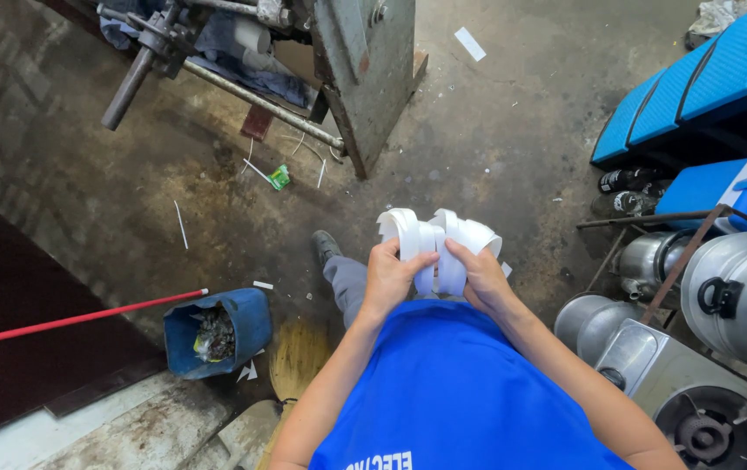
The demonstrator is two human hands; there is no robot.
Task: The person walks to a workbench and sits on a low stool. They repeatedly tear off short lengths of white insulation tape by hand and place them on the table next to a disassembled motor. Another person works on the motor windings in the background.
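I've got both hands up in front of my chest, over the floor. Left hand closed around the left white plastic piece, fingers wrapped on its lower end. Right hand closed on the right white plastic piece. The two curved pieces touch in the middle. Blue bucket of scrap sits on the floor to my left, red pole pointing at it. Metal cans to my right.
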